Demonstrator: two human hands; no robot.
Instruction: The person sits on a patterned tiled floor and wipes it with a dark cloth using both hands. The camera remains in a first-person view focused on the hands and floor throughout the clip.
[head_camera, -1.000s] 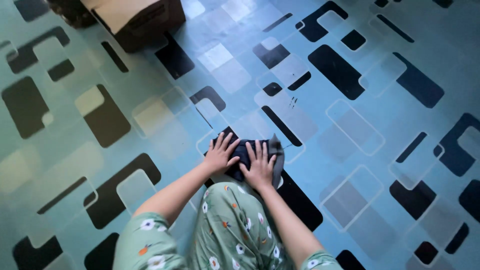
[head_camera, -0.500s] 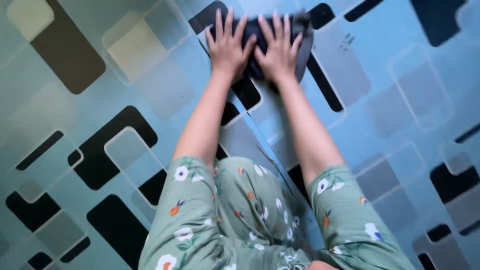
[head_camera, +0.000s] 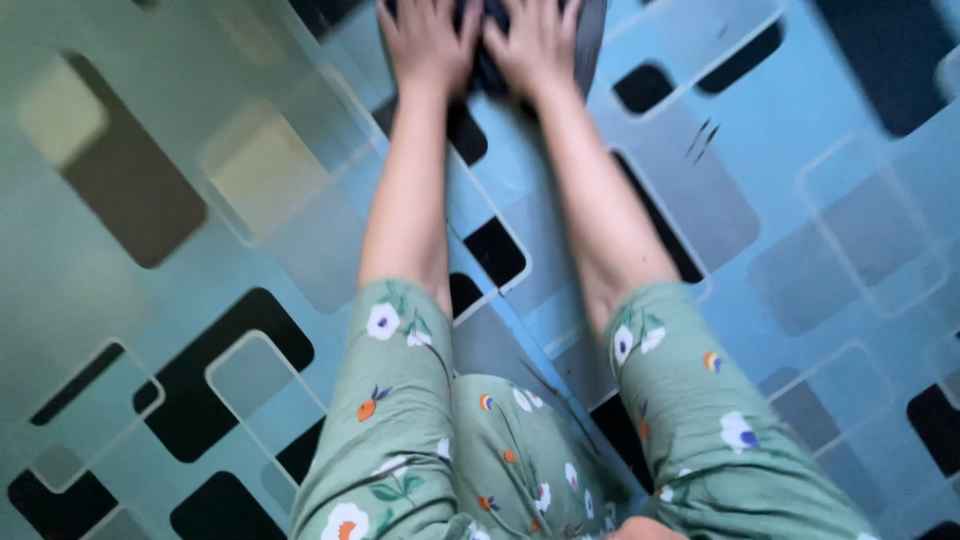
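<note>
A dark cloth (head_camera: 590, 35) is pressed on the patterned floor (head_camera: 820, 150) at the far edge by the left hand (head_camera: 425, 40) and the right hand (head_camera: 540, 40); the fingers, cut off by the frame, cannot be told.

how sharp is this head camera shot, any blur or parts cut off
Head view: soft with motion blur throughout; the left hand and right hand pressing the dark cloth are cropped by the top edge. Lighting is even and bluish; the patterned floor shows no harsh glare.
</note>
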